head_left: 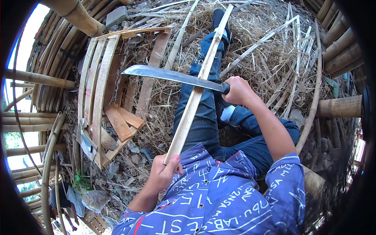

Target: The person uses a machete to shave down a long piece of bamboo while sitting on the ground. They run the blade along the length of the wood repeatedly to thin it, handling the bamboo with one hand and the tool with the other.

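Note:
A long, pale bamboo strip (187,117) runs along my outstretched leg, from my lap toward my foot. My left hand (164,170) is closed round its near end. In my right hand (237,91) is the dark handle of a machete (164,74), its fingers wrapped tight. The broad, slightly curved blade points left and lies across the strip at about its middle; whether its edge bites into the strip cannot be told. My jeans-clad leg (196,125) is under both, and the other leg is bent to the right.
A broken wooden crate (102,78) lies on its side at the left, loose board pieces (119,121) beside it. Shavings and split strips (266,70) cover the ground beyond. Bamboo poles (338,106) enclose both sides. Another person (66,199) is partly visible at lower left.

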{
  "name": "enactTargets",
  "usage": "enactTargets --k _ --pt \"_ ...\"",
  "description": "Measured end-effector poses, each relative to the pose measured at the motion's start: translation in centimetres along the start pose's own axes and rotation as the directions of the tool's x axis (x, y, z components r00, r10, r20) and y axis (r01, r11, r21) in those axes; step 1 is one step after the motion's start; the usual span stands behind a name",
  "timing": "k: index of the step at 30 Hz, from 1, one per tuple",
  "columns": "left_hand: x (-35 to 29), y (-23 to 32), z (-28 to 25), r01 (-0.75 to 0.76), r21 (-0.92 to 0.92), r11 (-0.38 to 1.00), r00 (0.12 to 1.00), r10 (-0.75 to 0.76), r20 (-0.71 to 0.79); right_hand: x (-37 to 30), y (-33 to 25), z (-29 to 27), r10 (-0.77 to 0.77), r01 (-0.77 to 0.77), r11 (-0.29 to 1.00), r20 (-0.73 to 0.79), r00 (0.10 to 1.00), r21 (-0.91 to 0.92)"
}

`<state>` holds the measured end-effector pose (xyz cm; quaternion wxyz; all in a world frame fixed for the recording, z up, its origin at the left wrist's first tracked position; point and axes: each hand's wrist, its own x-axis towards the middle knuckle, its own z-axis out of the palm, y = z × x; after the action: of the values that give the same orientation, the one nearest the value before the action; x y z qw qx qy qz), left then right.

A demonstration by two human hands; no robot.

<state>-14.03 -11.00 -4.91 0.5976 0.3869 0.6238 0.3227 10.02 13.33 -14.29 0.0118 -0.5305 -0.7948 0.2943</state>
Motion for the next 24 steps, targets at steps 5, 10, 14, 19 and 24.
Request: enactTargets --k 5,10,14,19,24 --pt "-0.1 -0.2 -0.2 0.008 -0.013 1.0 1.0 -0.008 0.018 0.2 0.1 -0.4 0.071 -0.071 0.997 -0.007 0.997 0.015" --pt "0.1 0.5 -0.1 -0.012 0.025 1.0 0.999 0.011 0.034 0.6 1.4 0.1 0.105 -0.102 0.994 -0.059 0.993 0.038" --pt "-0.3 0.7 -0.6 0.011 0.097 0.995 0.999 -0.015 0.039 1.9 1.5 -1.0 0.152 -0.15 0.988 -0.043 0.988 0.043" --pt "-0.4 -0.1 0.1 -0.031 0.008 0.999 0.998 0.03 0.055 3.5 3.7 -0.9 0.175 -0.175 0.985 -0.101 0.979 0.002" --pt "-0.6 0.1 0.2 -0.062 0.035 0.997 0.996 0.059 0.068 5.4 6.1 -1.6 0.257 -0.257 0.966 -0.117 0.959 0.016"
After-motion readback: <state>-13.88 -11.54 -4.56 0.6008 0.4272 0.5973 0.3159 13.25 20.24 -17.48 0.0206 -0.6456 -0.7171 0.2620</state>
